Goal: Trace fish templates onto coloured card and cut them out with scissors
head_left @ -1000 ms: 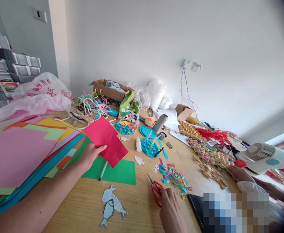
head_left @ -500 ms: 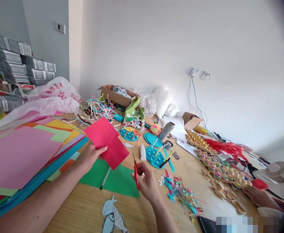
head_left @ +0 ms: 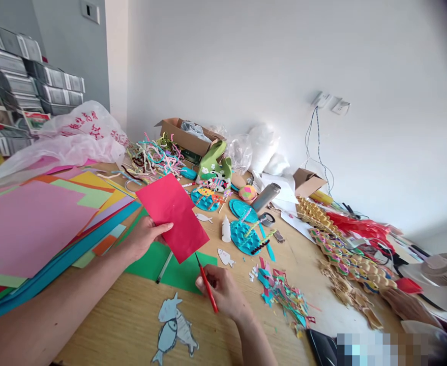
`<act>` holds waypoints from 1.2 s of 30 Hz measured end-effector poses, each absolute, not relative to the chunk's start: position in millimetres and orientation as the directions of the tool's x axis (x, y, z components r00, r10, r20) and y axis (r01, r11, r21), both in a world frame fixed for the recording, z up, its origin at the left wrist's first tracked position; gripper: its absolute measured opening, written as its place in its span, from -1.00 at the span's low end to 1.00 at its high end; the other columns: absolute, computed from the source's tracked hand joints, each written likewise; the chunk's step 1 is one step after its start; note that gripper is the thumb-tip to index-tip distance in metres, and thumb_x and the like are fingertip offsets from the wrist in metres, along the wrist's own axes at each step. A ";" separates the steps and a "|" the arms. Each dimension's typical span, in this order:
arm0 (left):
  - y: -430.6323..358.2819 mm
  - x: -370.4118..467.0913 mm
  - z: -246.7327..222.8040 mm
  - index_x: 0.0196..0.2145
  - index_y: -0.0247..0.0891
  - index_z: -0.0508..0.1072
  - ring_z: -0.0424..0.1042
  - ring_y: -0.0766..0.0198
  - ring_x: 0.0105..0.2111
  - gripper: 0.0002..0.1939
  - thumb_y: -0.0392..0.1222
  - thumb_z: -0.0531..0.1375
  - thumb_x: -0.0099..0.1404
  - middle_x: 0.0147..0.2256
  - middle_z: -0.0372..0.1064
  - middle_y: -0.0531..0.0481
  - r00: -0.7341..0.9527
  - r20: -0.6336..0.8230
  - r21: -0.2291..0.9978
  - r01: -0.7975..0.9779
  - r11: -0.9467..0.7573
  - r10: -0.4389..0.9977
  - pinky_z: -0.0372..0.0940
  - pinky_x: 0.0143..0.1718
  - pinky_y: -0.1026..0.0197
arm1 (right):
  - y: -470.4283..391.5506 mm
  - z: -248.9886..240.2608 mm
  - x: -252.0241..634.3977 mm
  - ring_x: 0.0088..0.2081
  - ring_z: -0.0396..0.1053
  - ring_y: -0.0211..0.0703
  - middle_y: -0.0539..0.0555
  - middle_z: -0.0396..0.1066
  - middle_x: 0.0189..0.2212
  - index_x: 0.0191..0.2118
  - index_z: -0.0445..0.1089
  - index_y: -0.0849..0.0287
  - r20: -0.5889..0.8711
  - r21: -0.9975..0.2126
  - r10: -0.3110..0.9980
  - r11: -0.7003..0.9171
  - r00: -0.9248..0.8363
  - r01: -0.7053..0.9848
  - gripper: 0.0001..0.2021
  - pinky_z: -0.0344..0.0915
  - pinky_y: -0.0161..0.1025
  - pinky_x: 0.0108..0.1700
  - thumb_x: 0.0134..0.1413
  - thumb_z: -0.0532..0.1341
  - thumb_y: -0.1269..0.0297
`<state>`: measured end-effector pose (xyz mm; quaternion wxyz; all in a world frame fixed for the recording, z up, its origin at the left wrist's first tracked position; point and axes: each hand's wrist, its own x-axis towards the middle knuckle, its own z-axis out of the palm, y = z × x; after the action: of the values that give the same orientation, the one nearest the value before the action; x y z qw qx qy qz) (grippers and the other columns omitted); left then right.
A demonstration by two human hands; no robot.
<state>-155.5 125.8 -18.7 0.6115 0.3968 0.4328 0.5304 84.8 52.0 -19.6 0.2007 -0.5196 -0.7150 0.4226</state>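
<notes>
The left hand (head_left: 147, 238) pinches the flat, smooth red paper (head_left: 179, 211), thumb on top and the other fingers mostly hidden under it. The right hand (head_left: 223, 291) is curled around the shiny red handles of the scissors (head_left: 209, 291), and their thin, pointy tip is at the paper's bottom corner. I can't tell how wide the blades are.

Under the red paper is a flat green sheet (head_left: 181, 278) with a skinny pen (head_left: 165, 267) on it. Nearer on the wooden counter (head_left: 120, 317) are pale paper fish (head_left: 167, 334) (they have drawn-on lines!). To the right are crinkly, bright scraps (head_left: 284, 295). Farther back are a white squeeze bottle (head_left: 226, 231), a bumpy blue piece (head_left: 240, 238) and a pile of fuzzy, bendy sticks (head_left: 154, 156).
</notes>
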 end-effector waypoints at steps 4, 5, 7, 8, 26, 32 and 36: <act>122.4 -152.4 -16.3 -0.36 -0.29 0.49 0.47 0.12 -0.40 -0.61 -0.02 0.41 -0.12 -0.39 0.52 -0.03 0.112 -0.120 0.950 -0.276 0.147 0.987 0.37 -0.46 0.16 | 51.2 -19.4 85.0 -0.51 -0.06 -0.34 -0.10 0.02 -0.59 -0.52 0.14 0.18 -0.153 -0.816 0.906 0.109 -0.394 0.567 -0.60 -0.10 -0.32 -0.50 0.13 0.19 -0.01; 121.9 -151.7 -16.0 -0.36 -0.28 0.49 0.47 0.12 -0.40 -0.62 -0.03 0.41 -0.11 -0.39 0.52 -0.03 0.116 -0.122 0.950 -0.273 0.150 0.986 0.37 -0.47 0.16 | 51.1 -19.2 84.9 -0.51 -0.06 -0.34 -0.10 0.02 -0.60 -0.52 0.13 0.18 -0.156 -0.816 0.906 0.106 -0.393 0.568 -0.60 -0.11 -0.32 -0.50 0.13 0.19 -0.01; 121.0 -150.6 -15.8 -0.36 -0.28 0.49 0.47 0.13 -0.40 -0.63 -0.04 0.41 -0.11 -0.38 0.52 -0.03 0.123 -0.128 0.950 -0.268 0.157 0.984 0.37 -0.48 0.17 | 50.9 -18.8 84.6 -0.52 -0.06 -0.34 -0.10 0.02 -0.61 -0.53 0.13 0.17 -0.167 -0.814 0.907 0.095 -0.388 0.572 -0.59 -0.12 -0.32 -0.51 0.11 0.21 -0.01; 120.7 -150.3 -15.9 -0.35 -0.27 0.49 0.47 0.13 -0.40 -0.63 -0.04 0.40 -0.11 -0.38 0.52 -0.03 0.127 -0.131 0.951 -0.265 0.161 0.983 0.37 -0.48 0.18 | 50.9 -18.7 84.4 -0.53 -0.05 -0.34 -0.10 0.02 -0.62 -0.53 0.13 0.17 -0.172 -0.814 0.908 0.088 -0.383 0.575 -0.59 -0.13 -0.32 -0.51 0.11 0.21 -0.01; 121.2 -152.1 -19.1 -0.26 -0.31 0.48 0.48 0.12 -0.33 -0.59 -0.04 0.39 -0.05 -0.31 0.53 -0.08 0.184 -0.135 0.946 -0.269 0.182 0.974 0.39 -0.43 0.18 | 51.7 -19.2 83.9 -0.54 0.01 -0.33 -0.09 0.07 -0.62 -0.53 0.15 0.17 -0.193 -0.823 0.902 0.065 -0.386 0.565 -0.61 -0.09 -0.30 -0.50 0.11 0.20 -0.01; 120.2 -151.6 -17.0 -0.26 -0.30 0.49 0.49 0.11 -0.33 -0.59 -0.04 0.39 -0.04 -0.31 0.53 -0.07 0.185 -0.133 0.950 -0.256 0.178 0.974 0.39 -0.43 0.16 | 50.9 -18.0 82.6 -0.56 -0.02 -0.34 -0.10 0.05 -0.64 -0.56 0.14 0.17 -0.208 -0.833 0.907 0.032 -0.367 0.552 -0.58 -0.12 -0.31 -0.53 0.06 0.23 -0.03; 120.1 -151.5 -17.5 -0.28 -0.31 0.49 0.49 0.08 -0.34 -0.60 -0.04 0.39 -0.05 -0.32 0.54 -0.07 0.182 -0.130 0.950 -0.258 0.175 0.975 0.39 -0.42 0.13 | 52.2 -19.5 81.8 -0.59 -0.05 -0.36 -0.11 0.01 -0.68 -0.60 0.12 0.16 -0.251 -0.836 0.920 -0.048 -0.303 0.547 -0.52 -0.17 -0.31 -0.56 -0.03 0.28 -0.11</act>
<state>-151.5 120.1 -17.5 0.6406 0.4252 0.4210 0.4812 81.8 52.2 -19.5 0.2005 -0.5554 -0.6603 0.4640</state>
